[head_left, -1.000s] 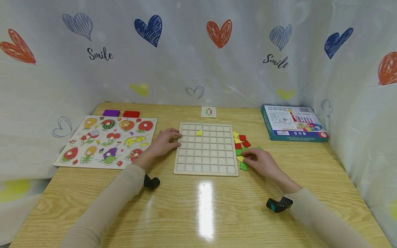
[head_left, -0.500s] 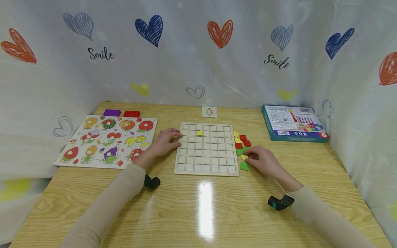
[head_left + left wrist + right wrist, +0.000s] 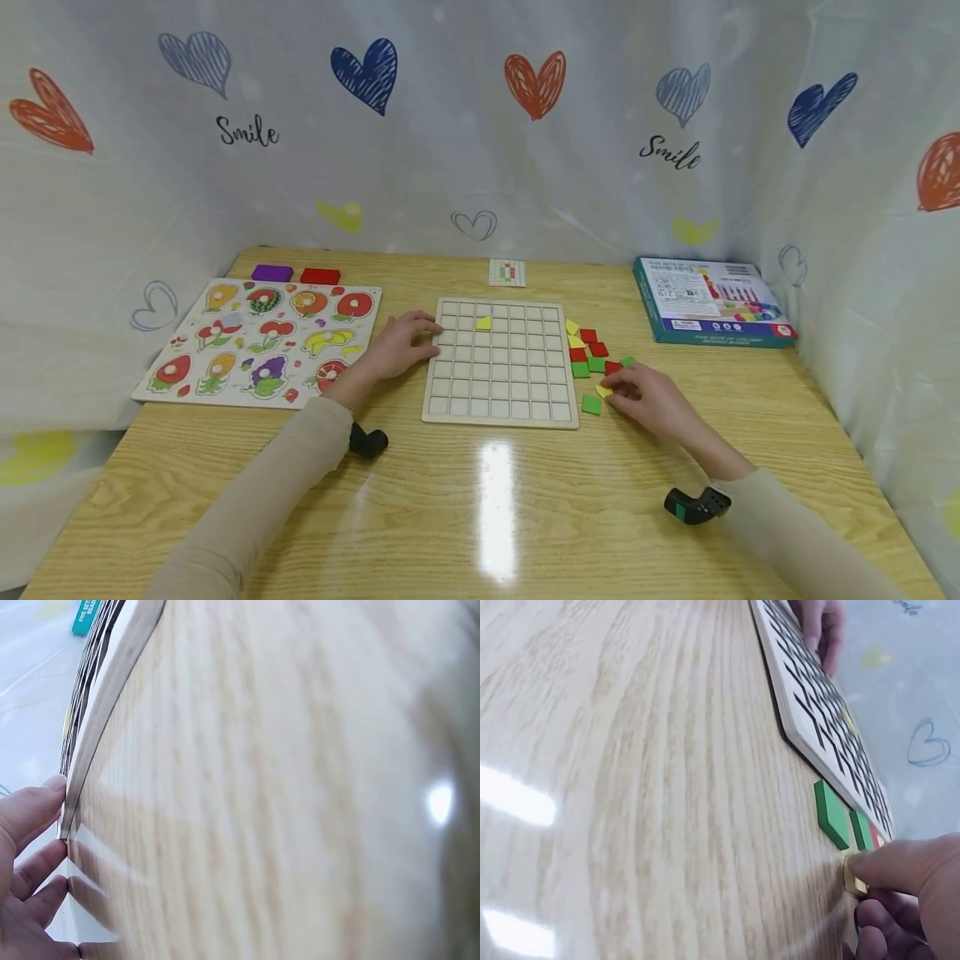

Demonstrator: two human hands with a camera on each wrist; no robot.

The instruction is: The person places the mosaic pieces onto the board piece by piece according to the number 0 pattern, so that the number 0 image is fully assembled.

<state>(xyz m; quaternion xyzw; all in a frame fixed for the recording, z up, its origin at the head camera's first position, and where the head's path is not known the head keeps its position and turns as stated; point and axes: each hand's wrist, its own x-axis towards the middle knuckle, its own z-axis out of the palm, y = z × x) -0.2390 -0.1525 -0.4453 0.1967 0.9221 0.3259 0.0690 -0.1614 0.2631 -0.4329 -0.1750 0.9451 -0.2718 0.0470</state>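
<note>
A wooden grid board (image 3: 501, 422) lies mid-table with one yellow piece (image 3: 483, 322) in an upper cell. At its left edge rests my left hand (image 3: 399, 346), fingers loosely spread; the left wrist view puts the thumb (image 3: 34, 810) right at the board's side. My right hand (image 3: 651, 402) is beyond the board's right edge, pinching a yellow tile (image 3: 603, 391) with curved edge between thumb and fingers, low at the tabletop. Around it lie red tiles (image 3: 588, 336), green tiles (image 3: 591, 404) and more yellow pieces (image 3: 572, 327).
A fruit puzzle board (image 3: 247, 333) lies on the left, with purple (image 3: 272, 273) and red (image 3: 320, 276) blocks behind it. A small pattern card (image 3: 507, 272) is behind the grid board. At the back right sits a teal-edged box (image 3: 716, 300). A printed curtain (image 3: 420, 167) encloses the table.
My right hand has moved right and slightly nearer, drawing the yellow tile away from the pile and uncovering green and red tiles. The left hand stays at the board's edge.
</note>
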